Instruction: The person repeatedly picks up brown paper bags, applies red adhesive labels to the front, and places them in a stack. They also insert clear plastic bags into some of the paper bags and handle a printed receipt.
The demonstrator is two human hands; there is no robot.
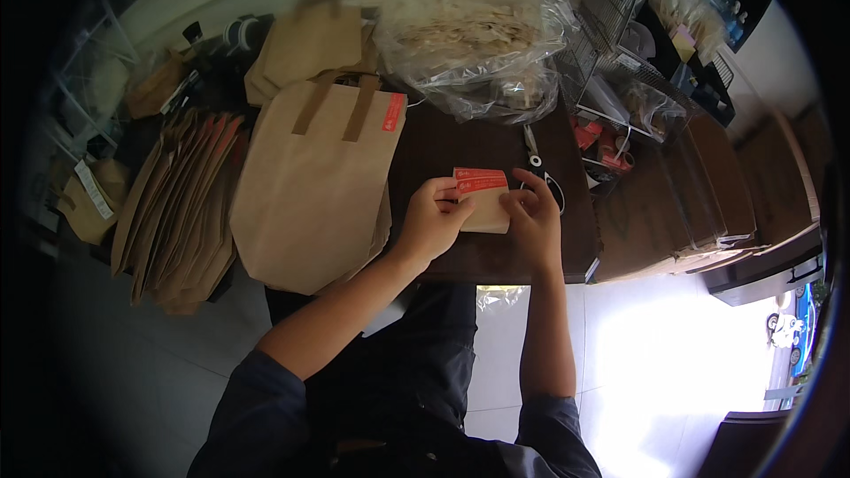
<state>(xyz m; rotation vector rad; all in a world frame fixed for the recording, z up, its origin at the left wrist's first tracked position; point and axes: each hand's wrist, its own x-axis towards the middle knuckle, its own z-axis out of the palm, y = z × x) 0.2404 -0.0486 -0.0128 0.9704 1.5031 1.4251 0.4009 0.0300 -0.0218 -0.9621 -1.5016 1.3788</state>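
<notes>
A small stack of tan paper pieces point(485, 214) with two red printed strips point(483, 184) across its top is held above the dark table point(438, 133). My left hand point(431, 218) grips its left edge, thumb in front. At the right edge, the thumb and bent fingers of my right hand point(536, 219) pinch it, while the index finger reaches past the top corner. Left of my hands lies a pile of large kraft paper bags point(312, 192), the top one with flat brown handles and a red sticker point(393, 112) at its upper right corner. Scissors point(535, 160) lie partly behind my right hand.
Several folded kraft bags point(182, 212) stand in a row at the left, and more bags point(312, 46) lie behind. A clear plastic bag point(471, 40) holds thin tan pieces. Wire baskets point(624, 73), red rolls point(614, 153) and cardboard boxes point(671, 206) are at the right.
</notes>
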